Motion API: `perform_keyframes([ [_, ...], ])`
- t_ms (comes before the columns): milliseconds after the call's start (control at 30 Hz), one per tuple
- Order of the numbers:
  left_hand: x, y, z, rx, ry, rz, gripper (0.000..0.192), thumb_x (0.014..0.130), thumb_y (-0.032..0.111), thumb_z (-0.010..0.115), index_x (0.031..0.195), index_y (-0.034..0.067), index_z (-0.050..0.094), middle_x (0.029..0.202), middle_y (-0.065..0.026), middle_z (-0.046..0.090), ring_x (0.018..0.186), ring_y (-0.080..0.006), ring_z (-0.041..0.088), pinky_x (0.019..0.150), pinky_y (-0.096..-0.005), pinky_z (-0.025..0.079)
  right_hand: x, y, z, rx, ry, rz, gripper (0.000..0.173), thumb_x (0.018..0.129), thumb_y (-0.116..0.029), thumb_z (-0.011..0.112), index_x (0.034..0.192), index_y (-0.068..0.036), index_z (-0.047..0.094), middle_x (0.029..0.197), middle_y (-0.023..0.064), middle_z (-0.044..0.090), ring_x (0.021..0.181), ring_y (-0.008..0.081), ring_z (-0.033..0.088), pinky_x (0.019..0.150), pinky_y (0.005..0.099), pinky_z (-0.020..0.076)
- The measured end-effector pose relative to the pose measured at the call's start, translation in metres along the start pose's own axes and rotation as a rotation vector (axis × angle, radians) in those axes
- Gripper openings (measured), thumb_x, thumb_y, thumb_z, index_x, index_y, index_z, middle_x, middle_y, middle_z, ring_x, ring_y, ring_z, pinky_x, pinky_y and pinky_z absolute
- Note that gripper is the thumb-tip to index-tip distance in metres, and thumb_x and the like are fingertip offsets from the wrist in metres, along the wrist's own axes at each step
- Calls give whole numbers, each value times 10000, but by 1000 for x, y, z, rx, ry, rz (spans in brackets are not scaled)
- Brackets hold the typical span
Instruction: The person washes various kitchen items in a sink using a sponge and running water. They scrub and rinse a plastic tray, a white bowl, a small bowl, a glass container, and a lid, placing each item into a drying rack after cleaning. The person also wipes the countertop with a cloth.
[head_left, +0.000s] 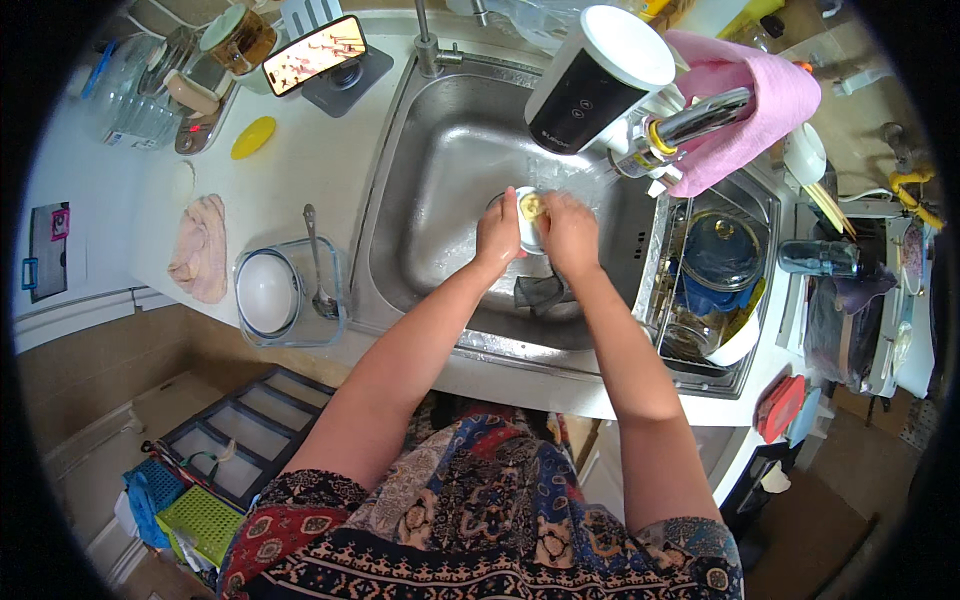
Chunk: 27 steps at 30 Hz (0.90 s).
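Over the sink basin, my left hand grips a small white dish by its left side, thumb along the rim. A pale yellow sponge-like piece sits inside the dish. My right hand has its fingers on that piece from the right; the fingertips are blurred. Water sprays from the chrome faucet just beyond my right hand. Below the hands, a dark mesh strainer cloth lies on the basin floor.
Left of the sink, a glass container holds a white bowl and a spoon. A phone stands on a holder behind. A black-and-white water purifier and pink cloth overhang the basin. A dish rack stands right.
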<state>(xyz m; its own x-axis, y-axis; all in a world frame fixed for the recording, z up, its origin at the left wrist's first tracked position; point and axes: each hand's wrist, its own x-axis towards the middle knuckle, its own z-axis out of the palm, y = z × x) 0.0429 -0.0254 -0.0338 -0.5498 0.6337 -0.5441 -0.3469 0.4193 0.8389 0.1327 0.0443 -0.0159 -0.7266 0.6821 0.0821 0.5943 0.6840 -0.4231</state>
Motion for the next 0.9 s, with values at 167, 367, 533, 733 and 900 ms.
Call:
perform_keyframes([
  [167, 13, -15, -4, 407, 85, 311, 521, 898, 454, 285, 940, 22, 573, 803, -131, 598, 712, -262, 600, 441, -322, 489, -34, -17, -1, 552, -188, 296, 132, 779, -156, 557, 810, -39, 503, 757, 144, 559, 715, 337, 552, 630, 395, 433],
  [367, -6, -5, 3, 121, -76, 175, 537, 891, 462, 314, 915, -8, 571, 663, -133, 579, 506, -215, 584, 378, -312, 472, -23, 3, -25, -7, 93, 73, 152, 677, -67, 604, 798, -34, 517, 780, 117, 526, 762, 309, 525, 665, 398, 414],
  [533, -15, 21, 11, 13, -119, 108, 534, 895, 465, 297, 958, 8, 567, 675, -100, 582, 502, -175, 573, 356, -295, 463, -7, -17, -6, 245, 448, 208, 142, 667, -43, 573, 786, -34, 495, 773, 147, 524, 771, 334, 511, 673, 418, 406],
  [733, -7, 17, 3, 13, -147, 56, 544, 892, 475, 290, 962, 12, 567, 713, -107, 585, 548, -196, 583, 372, -296, 465, 0, -9, -23, -34, 305, -123, 91, 691, -79, 547, 772, -50, 519, 751, 119, 550, 732, 308, 532, 647, 411, 401],
  [900, 14, 0, 3, 168, -2, 232, 540, 891, 470, 300, 898, 9, 581, 709, -121, 579, 543, -224, 581, 373, -316, 459, -27, -11, -30, 88, -57, -15, 142, 726, -165, 530, 794, -41, 545, 720, 118, 547, 740, 295, 525, 681, 400, 380],
])
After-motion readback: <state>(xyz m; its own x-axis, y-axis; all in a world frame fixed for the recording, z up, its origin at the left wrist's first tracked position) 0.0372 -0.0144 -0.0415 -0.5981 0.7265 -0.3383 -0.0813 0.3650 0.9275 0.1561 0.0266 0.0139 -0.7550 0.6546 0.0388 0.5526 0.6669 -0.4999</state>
